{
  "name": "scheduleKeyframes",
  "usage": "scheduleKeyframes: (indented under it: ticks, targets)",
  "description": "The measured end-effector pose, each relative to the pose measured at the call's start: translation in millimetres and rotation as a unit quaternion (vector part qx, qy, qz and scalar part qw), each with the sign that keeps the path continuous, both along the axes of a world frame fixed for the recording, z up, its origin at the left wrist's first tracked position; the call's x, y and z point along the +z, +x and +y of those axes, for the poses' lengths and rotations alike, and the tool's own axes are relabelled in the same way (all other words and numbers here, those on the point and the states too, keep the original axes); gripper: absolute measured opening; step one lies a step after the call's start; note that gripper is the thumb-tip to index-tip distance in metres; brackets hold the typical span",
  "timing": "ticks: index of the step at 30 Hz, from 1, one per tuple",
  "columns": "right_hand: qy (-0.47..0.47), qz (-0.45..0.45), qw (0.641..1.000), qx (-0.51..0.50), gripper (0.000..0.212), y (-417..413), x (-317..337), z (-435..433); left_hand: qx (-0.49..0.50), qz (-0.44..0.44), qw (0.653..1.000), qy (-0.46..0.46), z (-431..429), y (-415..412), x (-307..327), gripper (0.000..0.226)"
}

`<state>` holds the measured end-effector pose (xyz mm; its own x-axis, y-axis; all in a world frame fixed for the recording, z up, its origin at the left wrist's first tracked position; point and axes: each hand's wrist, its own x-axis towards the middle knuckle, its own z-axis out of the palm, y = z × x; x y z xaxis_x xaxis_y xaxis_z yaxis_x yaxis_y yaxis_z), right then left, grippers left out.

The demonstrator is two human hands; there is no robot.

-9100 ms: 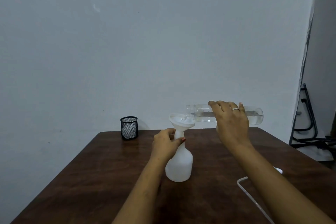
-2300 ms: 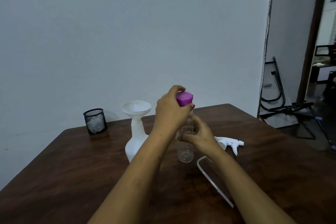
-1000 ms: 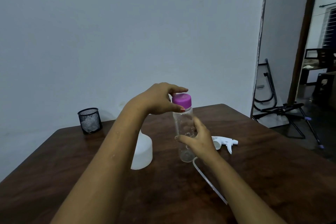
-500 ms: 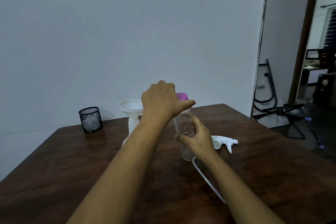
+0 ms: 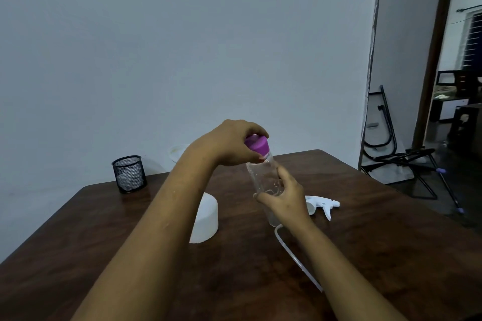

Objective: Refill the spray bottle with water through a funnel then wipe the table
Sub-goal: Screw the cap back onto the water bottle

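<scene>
Purple cap (image 5: 257,144), off during the earlier pour, sat back on the tilted clear bottle (image 5: 263,177) at centre frame, left hand (image 5: 229,143) curled round it, right hand (image 5: 284,198) gripping the body; spray bottle (image 5: 206,219) stood just left, probably refilled.

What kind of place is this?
Probably a home room or small office: wooden table beside a bare white wall, mesh pen cup, doorway onto another furnished room.
</scene>
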<state>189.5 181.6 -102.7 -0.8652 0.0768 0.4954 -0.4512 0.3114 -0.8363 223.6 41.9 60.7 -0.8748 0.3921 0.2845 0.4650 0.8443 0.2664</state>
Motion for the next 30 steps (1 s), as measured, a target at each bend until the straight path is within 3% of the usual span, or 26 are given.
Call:
scheduleKeyframes:
  ticks: [6, 9, 12, 15, 19, 23, 30]
  targets:
    - [0.084, 0.127, 0.976, -0.153, 0.074, 5, 5, -2, 0.191, 0.171, 0.966, -0.010, 18, 5, -14, 0.052]
    - [0.134, 0.198, 0.931, -0.277, 0.070, 8, 8, 0, 0.249, 0.162, 0.954, 0.035, 23, 8, -18, 0.053]
    - [0.158, 0.227, 0.906, -0.321, 0.072, 10, 10, 3, 0.259, 0.133, 0.954, 0.064, 22, 7, -19, 0.053]
    - [0.123, 0.214, 0.929, -0.276, 0.070, 12, 12, 3, 0.209, 0.110, 0.969, 0.071, 17, 6, -15, 0.052]
    - [0.086, 0.192, 0.951, -0.228, 0.054, 13, 13, 5, 0.072, 0.050, 0.995, 0.058, 1, 11, -4, 0.045]
    - [0.052, 0.182, 0.969, -0.156, 0.053, 19, 16, 3, -0.051, 0.048, 0.996, 0.050, -5, 17, -1, 0.038]
    - [0.012, 0.144, 0.986, -0.080, 0.064, 20, 14, 1, -0.115, 0.023, 0.991, 0.060, 3, 22, 2, 0.027]
